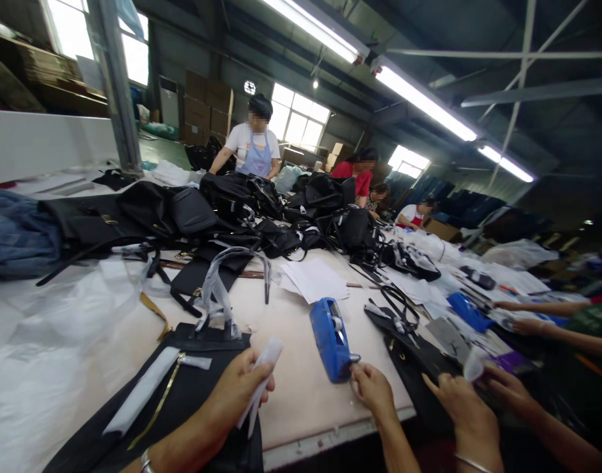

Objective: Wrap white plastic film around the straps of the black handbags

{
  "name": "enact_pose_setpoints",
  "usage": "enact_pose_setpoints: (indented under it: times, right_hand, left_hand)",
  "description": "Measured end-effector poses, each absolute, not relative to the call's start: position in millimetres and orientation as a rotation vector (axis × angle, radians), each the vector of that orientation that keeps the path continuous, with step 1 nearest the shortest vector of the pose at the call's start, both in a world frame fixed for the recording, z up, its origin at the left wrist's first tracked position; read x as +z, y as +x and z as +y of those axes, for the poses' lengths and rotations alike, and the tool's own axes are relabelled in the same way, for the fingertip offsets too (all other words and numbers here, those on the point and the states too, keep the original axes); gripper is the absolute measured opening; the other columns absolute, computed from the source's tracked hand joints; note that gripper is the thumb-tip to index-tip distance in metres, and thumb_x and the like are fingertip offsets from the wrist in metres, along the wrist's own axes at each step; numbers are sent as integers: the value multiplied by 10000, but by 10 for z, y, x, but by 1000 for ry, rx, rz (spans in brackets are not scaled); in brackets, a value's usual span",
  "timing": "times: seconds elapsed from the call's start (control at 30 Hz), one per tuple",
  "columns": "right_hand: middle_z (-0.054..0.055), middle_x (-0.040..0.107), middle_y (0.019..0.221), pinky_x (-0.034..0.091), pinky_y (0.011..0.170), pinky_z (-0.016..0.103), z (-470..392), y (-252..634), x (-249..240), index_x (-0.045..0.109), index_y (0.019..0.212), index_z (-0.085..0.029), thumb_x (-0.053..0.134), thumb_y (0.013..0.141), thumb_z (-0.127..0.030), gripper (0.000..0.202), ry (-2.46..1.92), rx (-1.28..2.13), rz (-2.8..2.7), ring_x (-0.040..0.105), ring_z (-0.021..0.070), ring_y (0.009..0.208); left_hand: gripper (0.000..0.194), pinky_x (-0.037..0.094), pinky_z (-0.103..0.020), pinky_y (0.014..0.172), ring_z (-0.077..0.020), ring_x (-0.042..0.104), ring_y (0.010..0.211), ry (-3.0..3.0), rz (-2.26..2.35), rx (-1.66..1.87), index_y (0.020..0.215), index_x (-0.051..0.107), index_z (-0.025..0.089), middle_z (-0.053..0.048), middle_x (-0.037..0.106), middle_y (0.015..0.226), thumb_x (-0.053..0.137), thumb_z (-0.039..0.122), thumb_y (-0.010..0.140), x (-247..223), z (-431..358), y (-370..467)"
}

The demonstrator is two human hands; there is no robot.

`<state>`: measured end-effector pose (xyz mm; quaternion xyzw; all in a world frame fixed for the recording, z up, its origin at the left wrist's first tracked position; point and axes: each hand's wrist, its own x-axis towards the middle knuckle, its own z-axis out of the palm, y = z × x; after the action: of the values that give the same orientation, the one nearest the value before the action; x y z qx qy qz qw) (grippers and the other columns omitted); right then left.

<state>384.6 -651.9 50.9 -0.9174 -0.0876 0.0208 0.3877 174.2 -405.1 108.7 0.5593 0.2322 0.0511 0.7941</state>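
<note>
My left hand [241, 384] is closed around a folded strip of white wrapping paper [271, 358], held over the right side of a black bag [192, 414]. The bag lies flat at the near left, with a gold zipper [160, 401] and another white strip [143, 387] on it. Its handles [216, 289] are wrapped in clear film. At the cutting end of a blue tape dispenser [327, 341], the fingers of my right hand [374, 391] are pinched on the end of the tape, which barely shows.
A co-worker's hands [463, 407] are close on my right, by another black bag [429, 358]. White paper sheets [315, 279] lie behind the dispenser. Black bags [192, 210] are heaped across the table's far side, where other people stand. Clear plastic [49, 348] covers the left.
</note>
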Motion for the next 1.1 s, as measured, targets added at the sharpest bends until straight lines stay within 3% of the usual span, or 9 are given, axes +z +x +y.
enact_pose_setpoints:
  times: [0.13,0.23,0.3,0.4,0.6,0.67,0.8,0.93,1.1]
  right_hand:
    - [85,648,670,374,570,305,-6432,3701,688,626,670,-232,483,796,-366,233,-2653,-142,-356,584,226,621]
    - [74,664,778,426,647,311,-6143,3364,892,670,864,-233,476,848,-449,291,-2380,0,-544,600,237,719]
    - [43,636,767,447,650,293,-5869,3085,1062,673,955,-224,482,874,-470,322,-2079,242,-670,578,203,683]
    - [19,603,757,453,637,267,-5495,2772,1304,685,992,-211,496,903,-408,288,-1790,471,-851,554,169,672]
    - [19,622,781,435,660,264,-5244,2707,1464,708,981,-223,496,906,-252,226,-1786,356,-1102,560,161,701]
    - [12,623,787,434,692,272,-5252,2747,1454,677,1092,-241,503,893,-214,265,-1820,336,-1133,566,161,717]
    - [-53,550,656,436,608,253,-5271,2842,1342,432,1369,-245,592,833,-210,560,-1730,514,-926,522,135,597]
    - [-28,588,701,396,493,211,-5251,2909,1059,460,1273,-189,661,810,-305,519,-1425,800,-688,486,96,519]
    - [-36,547,633,293,409,173,-5208,2891,684,525,1141,-172,670,817,-429,438,-1318,748,-628,419,57,441]
  left_hand:
    - [377,338,-201,457,-82,478,451,1187,529,135,782,448,184,29,593,625,584,534,746,1133,-4061,1719]
    - [339,328,-198,453,-75,459,439,1185,549,170,777,429,189,38,582,609,564,499,756,1104,-4080,1731]
    - [329,322,-198,447,-73,449,430,1202,544,194,772,419,192,42,575,596,554,492,760,1072,-4094,1748]
    - [322,326,-202,447,-79,456,430,1259,533,219,774,429,188,37,575,591,546,488,772,1040,-4107,1763]
    - [298,305,-193,440,-79,444,439,1316,492,235,794,455,181,37,563,579,544,466,805,1040,-4114,1732]
    - [282,305,-191,443,-79,445,447,1317,467,248,795,455,181,38,561,581,554,445,804,1041,-4120,1719]
    - [251,307,-185,448,-67,434,446,1287,382,219,820,446,179,38,567,600,560,403,812,1058,-4110,1705]
    - [266,297,-180,438,-59,431,435,1171,304,80,907,474,154,18,585,630,568,390,827,1105,-4047,1685]
    - [231,315,-177,454,-48,417,467,917,234,-43,936,549,116,-8,563,682,578,319,832,1164,-3962,1622]
